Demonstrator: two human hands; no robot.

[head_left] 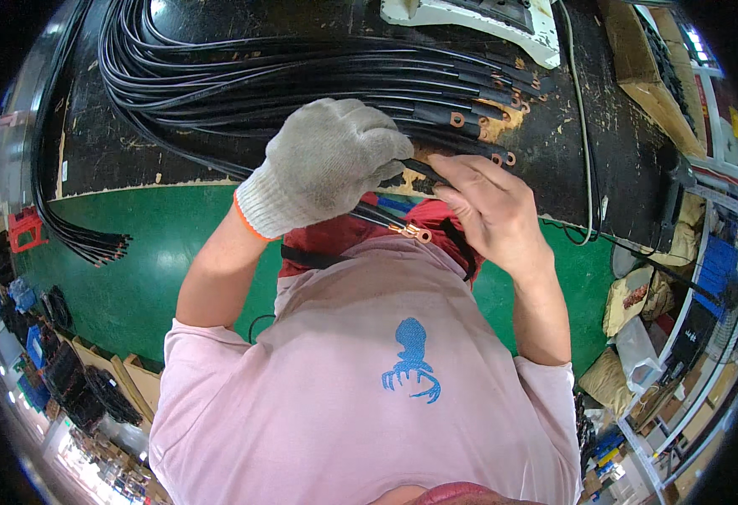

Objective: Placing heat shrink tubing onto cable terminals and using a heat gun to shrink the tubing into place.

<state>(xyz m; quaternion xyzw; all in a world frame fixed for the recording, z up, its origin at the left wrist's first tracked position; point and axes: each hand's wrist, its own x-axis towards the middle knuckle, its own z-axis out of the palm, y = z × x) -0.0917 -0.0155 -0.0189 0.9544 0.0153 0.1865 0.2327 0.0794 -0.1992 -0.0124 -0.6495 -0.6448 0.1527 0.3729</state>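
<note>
My left hand (327, 164), in a grey knitted glove with an orange cuff edge, is closed around a black cable at the table's near edge. My bare right hand (493, 206) pinches a short black length, a sleeve or the end of that cable (422, 168), between thumb and fingers; which of the two is unclear. Below the glove, black cables ending in bare copper and a copper ring lug (419, 235) stick out over my lap. Beyond both hands lies a thick bundle of black cables (243, 80), many tipped with copper ring lugs (457, 119).
A worn black table (554, 135) carries the bundle. At its far side stands a white machine base (478, 21), with an open cardboard box (659, 80) to the right. More cables (91, 240) hang off the left edge by a red crate (26, 229). The floor (159, 244) is green.
</note>
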